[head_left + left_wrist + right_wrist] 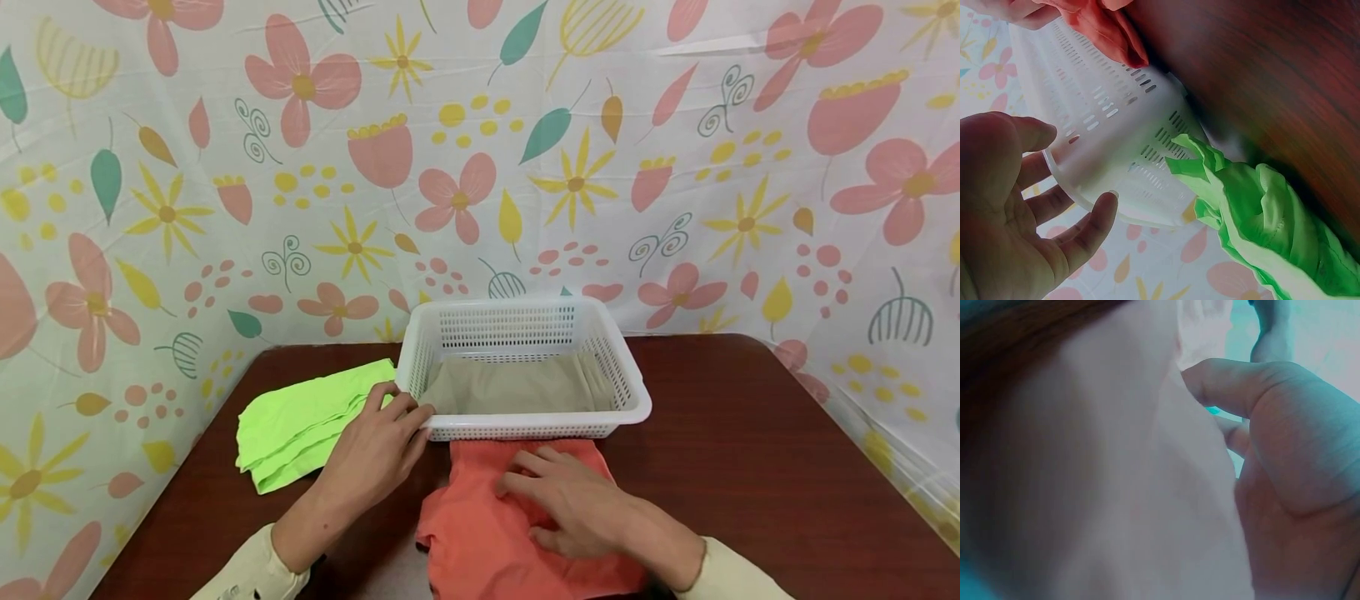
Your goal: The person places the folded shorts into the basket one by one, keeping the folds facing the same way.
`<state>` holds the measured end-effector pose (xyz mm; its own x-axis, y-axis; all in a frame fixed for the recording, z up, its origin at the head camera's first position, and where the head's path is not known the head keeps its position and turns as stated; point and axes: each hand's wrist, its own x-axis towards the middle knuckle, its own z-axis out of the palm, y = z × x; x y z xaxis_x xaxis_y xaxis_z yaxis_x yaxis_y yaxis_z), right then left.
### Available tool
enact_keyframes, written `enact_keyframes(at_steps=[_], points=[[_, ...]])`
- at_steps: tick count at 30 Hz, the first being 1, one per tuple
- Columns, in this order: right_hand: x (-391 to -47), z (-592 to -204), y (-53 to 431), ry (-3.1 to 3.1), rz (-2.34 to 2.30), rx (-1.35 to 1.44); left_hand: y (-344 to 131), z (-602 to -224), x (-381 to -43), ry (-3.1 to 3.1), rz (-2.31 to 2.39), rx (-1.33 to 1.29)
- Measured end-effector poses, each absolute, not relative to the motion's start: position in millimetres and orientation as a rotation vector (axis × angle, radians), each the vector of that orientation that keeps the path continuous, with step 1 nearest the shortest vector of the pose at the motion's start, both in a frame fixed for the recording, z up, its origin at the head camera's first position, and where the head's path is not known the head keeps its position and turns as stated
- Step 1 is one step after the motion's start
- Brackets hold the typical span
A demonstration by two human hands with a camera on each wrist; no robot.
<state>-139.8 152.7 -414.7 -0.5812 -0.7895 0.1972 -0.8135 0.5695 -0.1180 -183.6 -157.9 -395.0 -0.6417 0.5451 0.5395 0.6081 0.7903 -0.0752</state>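
A white plastic basket [634,398] with slotted sides stands at the back of the table, a folded beige cloth [517,383] inside it. My left hand [382,433] grips its front left corner, with some fingers over the rim and the thumb outside, as the left wrist view shows. In front of the basket lies an orange-red garment [480,517], its straight far edge right under the basket's front. My right hand [573,504] rests on that garment, fingers spread and slightly bent. The right wrist view shows its thumb [1222,381] against the fabric, which looks pale there.
A folded neon-green cloth [300,421] lies left of the basket, close to my left hand. The dark red-brown wooden table [765,450] reaches back to a floral-patterned curtain [465,142] behind it and at both sides.
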Motion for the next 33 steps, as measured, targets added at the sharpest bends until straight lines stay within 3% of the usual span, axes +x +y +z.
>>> enact_keyframes(at_steps=[33], points=[[-141.5, -412.7, 152.4, -2.684, 0.315, 1.420, -158.9, -394.0, -183.2, -2.440, -0.145, -0.860]])
